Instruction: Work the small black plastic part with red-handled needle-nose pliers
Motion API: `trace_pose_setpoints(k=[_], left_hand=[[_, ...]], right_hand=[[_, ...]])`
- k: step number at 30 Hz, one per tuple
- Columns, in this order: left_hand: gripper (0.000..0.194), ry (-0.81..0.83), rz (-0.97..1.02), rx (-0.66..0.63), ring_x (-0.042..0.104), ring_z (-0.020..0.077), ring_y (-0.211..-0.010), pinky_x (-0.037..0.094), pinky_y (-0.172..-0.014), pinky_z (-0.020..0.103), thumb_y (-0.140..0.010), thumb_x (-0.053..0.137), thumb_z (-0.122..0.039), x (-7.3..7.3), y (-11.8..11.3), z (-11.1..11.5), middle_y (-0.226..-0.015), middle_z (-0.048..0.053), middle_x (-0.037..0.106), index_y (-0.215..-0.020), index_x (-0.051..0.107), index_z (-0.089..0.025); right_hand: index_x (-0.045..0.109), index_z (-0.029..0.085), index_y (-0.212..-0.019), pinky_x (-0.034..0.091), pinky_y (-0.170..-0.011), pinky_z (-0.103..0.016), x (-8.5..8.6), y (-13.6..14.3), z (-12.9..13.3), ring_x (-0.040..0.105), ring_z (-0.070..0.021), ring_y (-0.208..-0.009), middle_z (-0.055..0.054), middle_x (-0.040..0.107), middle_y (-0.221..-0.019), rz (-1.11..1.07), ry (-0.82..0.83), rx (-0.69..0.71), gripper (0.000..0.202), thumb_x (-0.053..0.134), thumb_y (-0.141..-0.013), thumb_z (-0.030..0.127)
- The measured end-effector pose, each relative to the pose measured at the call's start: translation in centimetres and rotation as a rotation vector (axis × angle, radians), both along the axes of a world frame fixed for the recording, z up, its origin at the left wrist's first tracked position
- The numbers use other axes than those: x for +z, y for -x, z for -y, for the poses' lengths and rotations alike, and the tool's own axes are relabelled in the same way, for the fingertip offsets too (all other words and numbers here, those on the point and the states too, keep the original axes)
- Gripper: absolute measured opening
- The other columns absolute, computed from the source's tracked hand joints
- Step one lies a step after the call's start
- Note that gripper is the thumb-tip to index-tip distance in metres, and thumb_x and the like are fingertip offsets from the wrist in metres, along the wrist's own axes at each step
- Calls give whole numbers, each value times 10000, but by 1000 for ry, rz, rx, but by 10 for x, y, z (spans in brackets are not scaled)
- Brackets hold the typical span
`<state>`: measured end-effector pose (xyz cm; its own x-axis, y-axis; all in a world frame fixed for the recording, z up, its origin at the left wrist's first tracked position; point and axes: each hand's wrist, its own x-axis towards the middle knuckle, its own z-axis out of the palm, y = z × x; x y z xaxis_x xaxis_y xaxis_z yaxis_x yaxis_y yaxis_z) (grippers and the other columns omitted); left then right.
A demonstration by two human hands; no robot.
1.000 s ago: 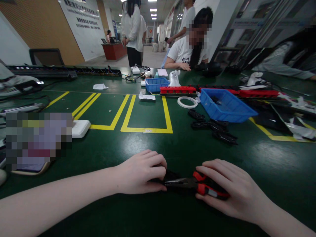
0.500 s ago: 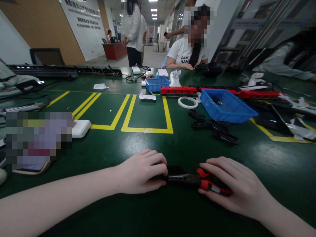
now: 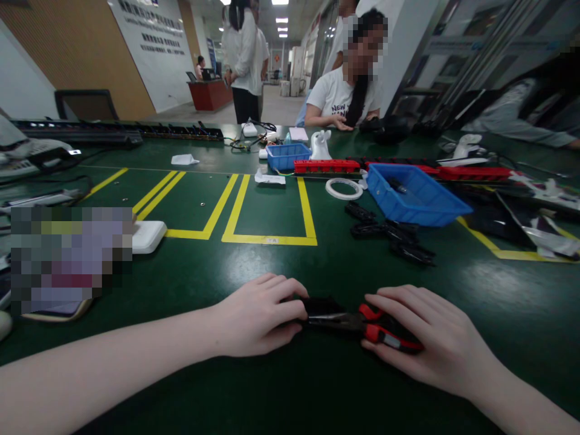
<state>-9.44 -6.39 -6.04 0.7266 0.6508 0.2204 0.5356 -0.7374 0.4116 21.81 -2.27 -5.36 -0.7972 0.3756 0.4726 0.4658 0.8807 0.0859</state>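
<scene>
Right hand (image 3: 428,341) wrapped about the red-and-black handles of long-nose pliers (image 3: 348,322); fingers curled, handles slightly spread. A pale patch on the near handle, nothing legible. Pliers low over the green table (image 3: 181,386), between the two hands, nose pointing left.

Left hand (image 3: 260,314) bent at the plier tips, thumb and forefinger a little apart; cannot tell what, if anything, it pinches. A dark piece (image 3: 324,304) sits just behind the nose, too dark to identify.

Writing: small white label (image 3: 272,240) on the front strip of yellow tape (image 3: 296,241), marks too tiny to read. Across the table, a person's white T-shirt (image 3: 328,96) shows "NEW", the rest partly hidden by hair. Wall sign (image 3: 156,36), upper left: several lines, illegible.

Beyond the right hand: black bundles (image 3: 410,251), blue tray (image 3: 417,211), white ring (image 3: 344,197) near the tray.
</scene>
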Motion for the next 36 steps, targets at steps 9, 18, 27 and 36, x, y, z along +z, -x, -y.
trace_pose_setpoints(k=[9, 18, 27, 36], left_hand=[[111, -29, -14, 18, 587, 209, -1096, 490, -917, 375, -957, 546, -200, 0, -1, 1, -1251, 55, 573, -1056, 596, -202], [119, -20, -21, 11, 578, 204, -1099, 488, -919, 378, -962, 545, -214, -2, 0, -1, -1251, 44, 566, -1073, 588, -211], [109, -18, -18, 12, 584, 202, -1086, 499, -919, 381, -958, 547, -207, 0, -1, 0, -1244, 44, 571, -1056, 592, -204], [120, -53, -13, -4, 595, 231, -1132, 533, -911, 386, -944, 550, -188, 1, -1, 1, -1351, 95, 536, -1050, 605, -173]], right_hand=[[612, 116, -1192, 552, -740, -380, -2, -2, 0, 679, -253, -919, -148, 703, -1032, 0, -36, -13, 423, 636, -896, 418], [608, 113, -1189, 549, -720, -376, -2, 1, 0, 674, -248, -907, -150, 695, -1027, -4, -34, -18, 407, 608, -919, 418], [601, 120, -1154, 547, -673, -339, -4, 0, 1, 667, -212, -826, -129, 688, -984, -20, 17, 1, 373, 594, -929, 417], [610, 137, -1147, 552, -683, -332, -4, 0, 0, 670, -211, -830, -118, 692, -986, -30, 62, -2, 384, 635, -900, 429]])
